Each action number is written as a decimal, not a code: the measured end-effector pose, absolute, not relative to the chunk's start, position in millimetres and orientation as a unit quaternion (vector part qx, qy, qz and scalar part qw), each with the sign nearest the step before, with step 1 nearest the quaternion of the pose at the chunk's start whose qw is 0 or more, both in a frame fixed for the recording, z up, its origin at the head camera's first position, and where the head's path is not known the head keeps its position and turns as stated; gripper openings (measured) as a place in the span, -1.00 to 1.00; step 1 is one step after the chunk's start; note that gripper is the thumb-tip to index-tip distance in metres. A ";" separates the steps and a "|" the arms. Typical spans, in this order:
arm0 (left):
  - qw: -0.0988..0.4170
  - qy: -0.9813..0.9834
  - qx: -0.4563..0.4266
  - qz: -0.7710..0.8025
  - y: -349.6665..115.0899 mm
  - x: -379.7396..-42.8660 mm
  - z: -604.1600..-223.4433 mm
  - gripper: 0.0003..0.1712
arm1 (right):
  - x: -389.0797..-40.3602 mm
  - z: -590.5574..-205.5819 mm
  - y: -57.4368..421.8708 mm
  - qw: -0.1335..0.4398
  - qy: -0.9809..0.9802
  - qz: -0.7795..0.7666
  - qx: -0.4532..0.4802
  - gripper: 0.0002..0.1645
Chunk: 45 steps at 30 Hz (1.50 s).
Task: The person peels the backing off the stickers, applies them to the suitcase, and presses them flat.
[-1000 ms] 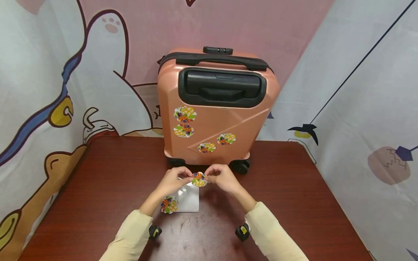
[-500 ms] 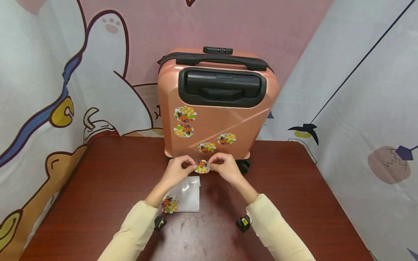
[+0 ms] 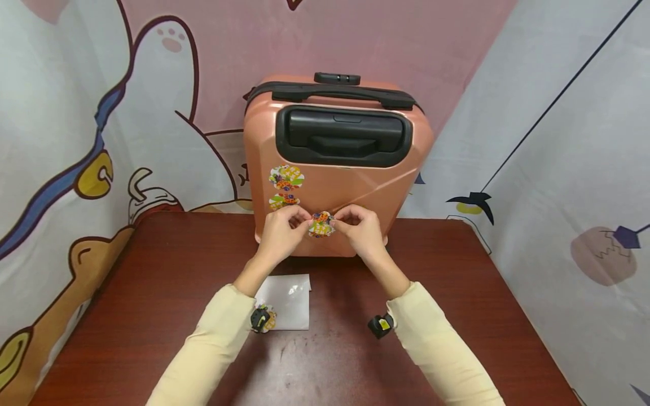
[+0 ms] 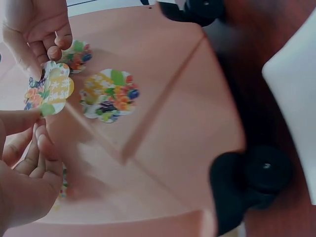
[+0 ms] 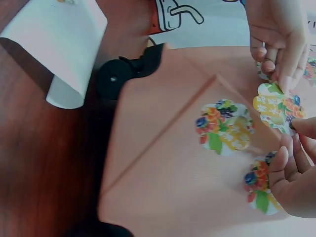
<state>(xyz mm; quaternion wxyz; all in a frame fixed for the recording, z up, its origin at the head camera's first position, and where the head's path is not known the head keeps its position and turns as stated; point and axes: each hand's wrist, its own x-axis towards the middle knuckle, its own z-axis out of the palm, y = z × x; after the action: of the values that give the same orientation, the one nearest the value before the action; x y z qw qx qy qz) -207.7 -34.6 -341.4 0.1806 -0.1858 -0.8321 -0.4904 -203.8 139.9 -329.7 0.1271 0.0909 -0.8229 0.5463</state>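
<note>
In the head view a flower-shaped sticker (image 3: 321, 224) with a fruit print is stretched between both hands, in front of the suitcase's lower panel. My left hand (image 3: 284, 232) pinches its left edge; my right hand (image 3: 364, 230) pinches the right edge. Both wrist views show the held sticker (image 4: 58, 89) apart from the suitcase (image 5: 163, 143) surface. Behind it, the pink suitcase (image 3: 350, 189) stands upright and bears several matching stickers. One of these, a stuck sticker (image 4: 109, 95), shows whole in the left wrist view. In the head view some are partly covered by the hands.
A white backing sheet (image 3: 291, 299) lies on the brown table (image 3: 447, 316), its edge curled. One sticker (image 3: 273, 320) is at its lower left corner, partly behind the left wrist's black camera (image 3: 260, 318). A printed cloth (image 3: 533, 169) hangs behind and around the table.
Both hands have moved up and away from above the backing sheet, carrying the sticker to the front of the suitcase's lower panel. The suitcase and sheet have stayed in place.
</note>
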 end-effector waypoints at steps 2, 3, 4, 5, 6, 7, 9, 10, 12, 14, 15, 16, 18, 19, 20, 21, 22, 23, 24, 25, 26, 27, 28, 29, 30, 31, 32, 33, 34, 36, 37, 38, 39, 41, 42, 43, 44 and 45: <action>0.201 -0.831 -0.189 -0.484 -32.7 -209.9 -336.0 -0.95 | -204.8 -324.3 139.2 0.145 -0.821 0.545 0.092 -0.91; 0.212 -0.830 -0.190 -0.480 -31.6 -210.7 -333.2 -0.95 | -205.4 -321.7 139.1 0.152 -0.819 0.544 0.096 -0.92; 0.222 -0.829 -0.190 -0.477 -30.6 -211.5 -330.5 -0.94 | -205.9 -319.1 139.0 0.160 -0.815 0.548 0.101 -0.92; 0.232 -0.827 -0.192 -0.474 -29.4 -212.2 -327.8 -0.95 | -206.4 -316.5 139.0 0.168 -0.811 0.550 0.106 -0.93; 0.243 -0.826 -0.193 -0.471 -28.2 -212.7 -324.7 -0.95 | -207.0 -314.0 139.2 0.177 -0.808 0.551 0.110 -0.92; 0.253 -0.824 -0.195 -0.467 -27.1 -213.2 -321.7 -0.95 | -207.6 -311.4 139.4 0.186 -0.805 0.552 0.114 -0.92; 0.271 -0.820 -0.199 -0.463 -25.0 -213.9 -315.6 -0.94 | -208.4 -306.1 139.8 0.203 -0.800 0.552 0.119 -0.92; 0.280 -0.818 -0.201 -0.461 -24.1 -214.2 -312.5 -0.94 | -209.0 -303.7 140.1 0.211 -0.799 0.550 0.120 -0.91; 0.296 -0.815 -0.203 -0.455 -22.7 -214.6 -306.8 -0.94 | -209.4 -299.0 140.3 0.224 -0.800 0.544 0.120 -0.89; 0.309 -0.813 -0.202 -0.451 -21.6 -215.0 -301.8 -0.93 | -209.6 -294.6 139.9 0.235 -0.800 0.539 0.120 -0.87; 0.314 -0.812 -0.200 -0.449 -21.1 -215.2 -299.4 -0.93 | -209.7 -292.3 139.2 0.239 -0.801 0.536 0.118 -0.87; 0.319 -0.811 -0.198 -0.448 -20.7 -215.3 -297.1 -0.93 | -209.4 -289.7 138.4 0.245 -0.801 0.534 0.118 -0.86; 0.328 -0.810 -0.194 -0.445 -19.8 -215.5 -292.9 -0.93 | -206.0 -281.9 134.8 0.256 -0.799 0.531 0.117 -0.87; 0.332 -0.810 -0.192 -0.443 -19.4 -215.7 -291.1 -0.93 | -203.2 -277.1 132.4 0.262 -0.798 0.529 0.117 -0.88; 0.337 -0.810 -0.188 -0.441 -19.0 -215.7 -289.3 -0.93 | -200.2 -272.3 129.9 0.268 -0.797 0.528 0.116 -0.88; 0.341 -0.811 -0.186 -0.438 -18.6 -215.9 -287.9 -0.93 | -197.0 -267.6 127.3 0.274 -0.796 0.527 0.116 -0.88; 0.344 -0.811 -0.183 -0.435 -18.2 -215.8 -286.6 -0.93 | -193.2 -262.9 124.8 0.279 -0.794 0.527 0.116 -0.88; 0.347 -0.812 -0.181 -0.432 -17.8 -215.8 -285.5 -0.93 | -189.7 -258.6 122.4 0.284 -0.794 0.525 0.114 -0.89; 0.350 -0.813 -0.179 -0.430 -17.5 -215.7 -284.4 -0.93 | -186.5 -255.2 120.2 0.290 -0.794 0.523 0.113 -0.89; 0.352 -0.814 -0.177 -0.427 -17.2 -215.7 -283.6 -0.93 | -185.4 -253.7 119.0 0.295 -0.793 0.522 0.111 -0.89; 0.354 -0.814 -0.175 -0.425 -17.0 -215.6 -282.9 -0.93 | -184.3 -252.4 118.0 0.299 -0.792 0.521 0.111 -0.89; 0.356 -0.815 -0.174 -0.424 -16.8 -215.7 -282.3 -0.92 | -183.5 -251.4 117.1 0.304 -0.791 0.519 0.110 -0.90; 0.357 -0.815 -0.173 -0.423 -16.6 -215.9 -281.7 -0.92 | -182.9 -250.6 116.3 0.308 -0.791 0.517 0.110 -0.90; 0.358 -0.815 -0.172 -0.422 -16.4 -216.2 -281.3 -0.92 | -182.7 -250.4 115.7 0.313 -0.791 0.515 0.110 -0.90; 0.359 -0.815 -0.171 -0.421 -16.2 -216.6 -281.1 -0.92 | -182.9 -250.4 115.4 0.318 -0.790 0.513 0.112 -0.90; 0.360 -0.815 -0.170 -0.421 -16.1 -217.0 -281.0 -0.92 | -183.1 -250.5 115.0 0.322 -0.788 0.512 0.113 -0.90; 0.360 -0.815 -0.169 -0.421 -15.9 -217.3 -280.9 -0.92 | -183.5 -250.8 114.6 0.326 -0.787 0.511 0.114 -0.90; 0.361 -0.815 -0.168 -0.420 -15.7 -217.7 -281.0 -0.92 | -184.3 -251.8 114.4 0.331 -0.786 0.510 0.115 -0.90; 0.362 -0.815 -0.166 -0.420 -15.5 -218.0 -281.0 -0.92 | -185.1 -252.8 114.2 0.336 -0.784 0.509 0.115 -0.90; 0.365 -0.815 -0.164 -0.418 -14.9 -218.5 -281.4 -0.92 | -194.6 -262.1 117.9 0.347 -0.783 0.502 0.118 -0.90; 0.368 -0.815 -0.164 -0.417 -14.6 -218.9 -281.6 -0.92 | -199.1 -266.5 119.8 0.352 -0.783 0.499 0.119 -0.90; 0.371 -0.814 -0.163 -0.416 -14.3 -219.0 -281.6 -0.93 | -203.7 -270.7 121.6 0.357 -0.783 0.496 0.119 -0.90; 0.374 -0.814 -0.162 -0.414 -14.1 -219.5 -281.7 -0.93 | -208.3 -275.0 123.6 0.361 -0.784 0.491 0.119 -0.89; 0.379 -0.813 -0.162 -0.411 -13.6 -219.8 -281.9 -0.93 | -216.6 -282.7 127.4 0.369 -0.785 0.483 0.120 -0.89; 0.381 -0.812 -0.162 -0.410 -13.5 -220.1 -281.9 -0.93 | -216.6 -282.6 127.1 0.371 -0.786 0.480 0.119 -0.89; 0.383 -0.812 -0.162 -0.410 -13.5 -220.3 -282.1 -0.94 | -216.7 -282.7 126.9 0.373 -0.787 0.478 0.117 -0.89; 0.384 -0.811 -0.162 -0.409 -13.5 -220.3 -282.2 -0.94 | -216.6 -282.6 126.6 0.375 -0.787 0.476 0.117 -0.89; 0.386 -0.811 -0.162 -0.409 -13.5 -220.5 -282.5 -0.94 | -216.6 -282.6 126.3 0.376 -0.788 0.474 0.116 -0.89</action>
<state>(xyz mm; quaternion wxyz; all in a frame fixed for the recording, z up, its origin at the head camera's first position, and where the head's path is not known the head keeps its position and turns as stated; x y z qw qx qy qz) -220.5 -13.5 -282.5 0.3857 -0.1620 -0.8111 -0.4088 -216.6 126.3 -282.6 0.3763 0.1162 -0.7878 0.4736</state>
